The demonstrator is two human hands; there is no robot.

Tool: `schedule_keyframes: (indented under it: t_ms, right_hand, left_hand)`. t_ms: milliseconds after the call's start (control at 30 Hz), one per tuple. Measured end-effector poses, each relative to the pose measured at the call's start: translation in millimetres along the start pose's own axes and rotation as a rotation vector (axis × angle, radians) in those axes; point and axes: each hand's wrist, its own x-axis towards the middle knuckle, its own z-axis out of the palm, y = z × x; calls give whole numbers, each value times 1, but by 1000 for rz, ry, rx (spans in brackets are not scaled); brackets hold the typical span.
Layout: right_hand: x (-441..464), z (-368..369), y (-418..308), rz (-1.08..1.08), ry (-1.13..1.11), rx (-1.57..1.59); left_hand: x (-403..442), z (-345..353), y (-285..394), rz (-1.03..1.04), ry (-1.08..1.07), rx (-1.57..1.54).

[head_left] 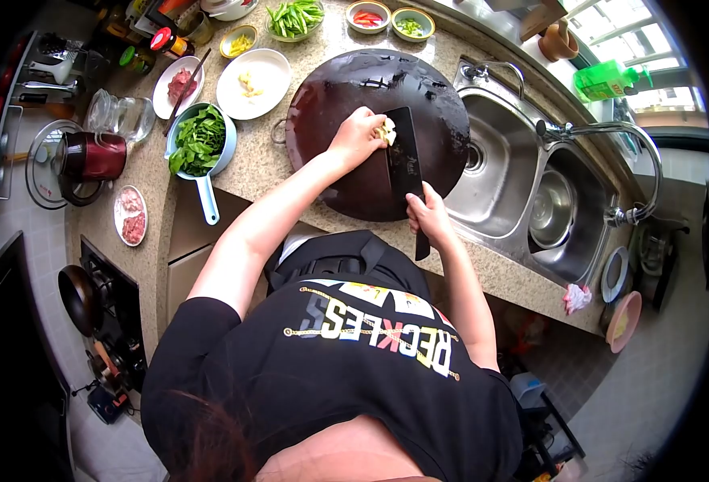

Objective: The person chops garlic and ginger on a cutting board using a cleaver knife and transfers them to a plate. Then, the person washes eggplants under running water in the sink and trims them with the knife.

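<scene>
My right hand [428,214] is wrapped round the handle of a dark cleaver [405,161], whose wide blade lies over the round dark chopping board [330,92]. Fingers of my left hand [359,140] are closed at the blade's left edge, gathering pale chopped pieces [387,132] that look like garlic. Some of these pieces rest against the blade; how many are under the fingers is hidden. Left of the board, a white plate [272,74] carries a few pale yellow pieces.
A blue pot [230,145] of leafy greens and a plate of meat with chopsticks [187,90] stand left. Small bowls of red [368,16] and green [411,26] pieces are behind the board. A double steel sink [495,197] with taps lies right.
</scene>
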Motion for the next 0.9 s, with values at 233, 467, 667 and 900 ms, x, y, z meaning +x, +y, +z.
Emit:
schedule_keyframes:
  t_ms: [233,467,667,900]
  right_hand:
    - [9,7,-6,47,-69,137]
    - [16,6,-33,26,-92,170]
    - [26,9,-52,2,-78,124]
    - [36,11,-55,42,-49,75]
  left_hand:
    - [0,-2,3,-70,116,-153]
    - [23,-15,4,-9,144,-115]
    - [39,-23,1,-7,139,-148]
    - [40,-25,-5,-15,180,-215]
